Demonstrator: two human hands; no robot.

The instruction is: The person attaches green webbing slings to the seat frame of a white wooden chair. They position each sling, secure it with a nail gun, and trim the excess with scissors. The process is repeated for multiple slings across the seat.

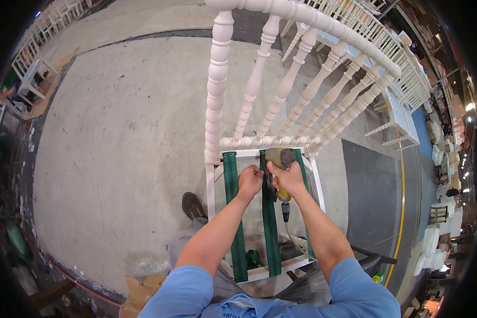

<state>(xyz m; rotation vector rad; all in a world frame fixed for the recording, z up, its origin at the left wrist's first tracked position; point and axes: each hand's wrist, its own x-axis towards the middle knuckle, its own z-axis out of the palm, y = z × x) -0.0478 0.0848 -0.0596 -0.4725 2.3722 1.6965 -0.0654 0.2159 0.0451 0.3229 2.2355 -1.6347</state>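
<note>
I'm seeing the right hand [291, 180] gripping the yellow tool [274, 155], best kept square to the middle strap [271, 236], the left hand [250, 182] curled, its hold unclear.

Place: a furniture workshop is unfolding here
White chairs [405, 125]: spindle-backed ones are crowding the upper right
Power tool [274, 155]: it's trailing a hose [288, 231] at a chair frame [215, 90]
Concrete floor [116, 132]: it's spreading wide, a yellow line [402, 201] running along it
</note>
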